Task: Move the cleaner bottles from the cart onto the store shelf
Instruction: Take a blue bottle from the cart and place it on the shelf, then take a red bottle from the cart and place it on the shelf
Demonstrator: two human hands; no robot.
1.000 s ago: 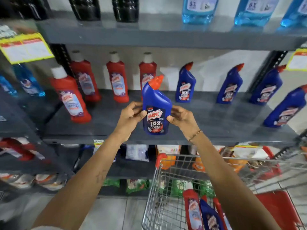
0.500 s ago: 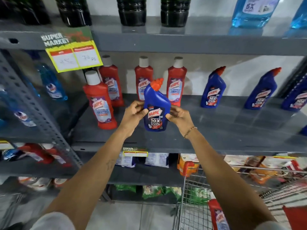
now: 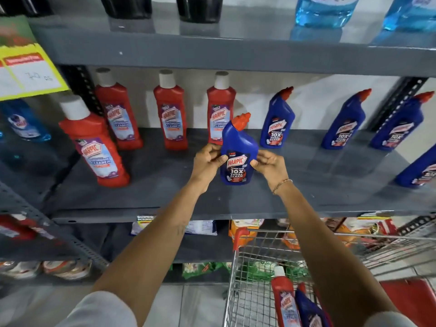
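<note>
A blue cleaner bottle (image 3: pixel 238 149) with a red angled cap is upright over the middle of the grey shelf (image 3: pixel 165 185), its base at or just above the board. My left hand (image 3: pixel 207 161) grips its left side and my right hand (image 3: pixel 267 164) grips its right side. Several red bottles, such as the front one (image 3: pixel 94 147), stand on the shelf's left half. Several blue bottles, the nearest (image 3: pixel 278 121), stand to the right. In the wire cart (image 3: pixel 247 291) at the lower right lie a red bottle (image 3: pixel 284 300) and a blue bottle (image 3: pixel 309 310).
The shelf above (image 3: pixel 212 53) carries dark bottles and light blue bottles. A yellow price tag (image 3: pixel 26 74) hangs at the upper left. Packets fill the lower shelves. A perforated metal upright (image 3: pixel 59 234) slants across the left. The cart has a red seat flap (image 3: pixel 415 300).
Both hands have carried the blue bottle forward and down toward the shelf board, closer to the back row. The view has shifted, bringing the cart's bottles back into sight.
</note>
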